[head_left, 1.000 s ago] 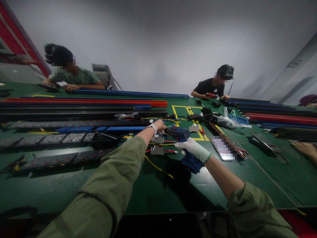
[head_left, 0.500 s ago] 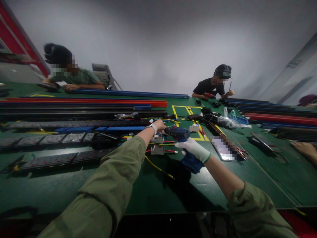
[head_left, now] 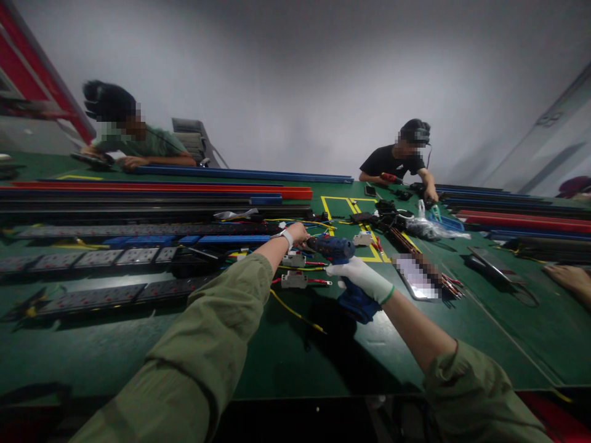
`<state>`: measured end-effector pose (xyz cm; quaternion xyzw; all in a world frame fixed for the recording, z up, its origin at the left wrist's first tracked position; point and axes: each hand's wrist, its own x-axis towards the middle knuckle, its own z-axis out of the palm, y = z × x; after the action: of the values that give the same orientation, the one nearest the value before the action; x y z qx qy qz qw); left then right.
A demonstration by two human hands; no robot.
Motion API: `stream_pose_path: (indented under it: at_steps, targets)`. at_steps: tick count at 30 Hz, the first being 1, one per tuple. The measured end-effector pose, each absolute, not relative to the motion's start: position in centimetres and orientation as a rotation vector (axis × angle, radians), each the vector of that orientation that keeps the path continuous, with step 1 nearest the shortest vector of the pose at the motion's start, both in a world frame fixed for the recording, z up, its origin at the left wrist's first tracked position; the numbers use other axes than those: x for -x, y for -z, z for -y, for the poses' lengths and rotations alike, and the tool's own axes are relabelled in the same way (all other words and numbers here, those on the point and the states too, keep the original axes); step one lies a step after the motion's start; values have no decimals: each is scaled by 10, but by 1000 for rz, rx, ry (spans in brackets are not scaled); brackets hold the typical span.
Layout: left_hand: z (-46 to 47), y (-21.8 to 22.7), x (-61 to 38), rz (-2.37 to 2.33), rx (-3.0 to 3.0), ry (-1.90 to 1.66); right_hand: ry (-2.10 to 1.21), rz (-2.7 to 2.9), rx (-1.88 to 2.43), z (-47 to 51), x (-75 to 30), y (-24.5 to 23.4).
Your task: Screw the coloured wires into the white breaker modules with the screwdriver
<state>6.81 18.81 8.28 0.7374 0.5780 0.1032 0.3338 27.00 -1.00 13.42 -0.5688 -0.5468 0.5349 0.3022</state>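
In a white glove, my right hand (head_left: 362, 278) grips a blue cordless drill (head_left: 355, 301), its nose pointing left. My bare left hand (head_left: 298, 234) is curled at the drill's tip; what its fingers hold is hidden. Just below that hand lie a grey circuit breaker (head_left: 293, 260) and another grey breaker (head_left: 294, 280), with red wires attached. A third breaker (head_left: 362, 239) rests to the right of the drill. A yellow wire (head_left: 298, 312) trails across the green table (head_left: 277, 363). Power strips (head_left: 99, 298) with several sockets extend to the left.
Long orange (head_left: 161, 189) and dark rails lie across the far left. On the right are a phone (head_left: 418, 277), copper strips (head_left: 410, 249) and a plastic bag (head_left: 422, 226). Two co-workers sit opposite; another person's hand (head_left: 570, 282) rests at the right edge.
The co-worker at the far right has lowered a raised hand to the table near the plastic bag. My hands and the drill look almost unmoved.
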Motion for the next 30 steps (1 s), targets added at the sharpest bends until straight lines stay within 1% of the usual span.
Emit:
stream_pose_path:
  at_steps: [6, 19, 25, 30]
  targets:
    - [-183, -91, -68, -1537, -1961, -235, -1373, 1515, 1522, 11, -270, -137]
    - [-183, -91, -68, -1531, -1980, -217, -1417, 1449, 1511, 12, -268, -139]
    - [-188, -86, -70, -1559, -1976, -219, -1419, 1444, 1480, 12, -267, -137]
    - [-188, -93, -71, -1627, -2061, -169, -1417, 1406, 1366, 17, -268, -136]
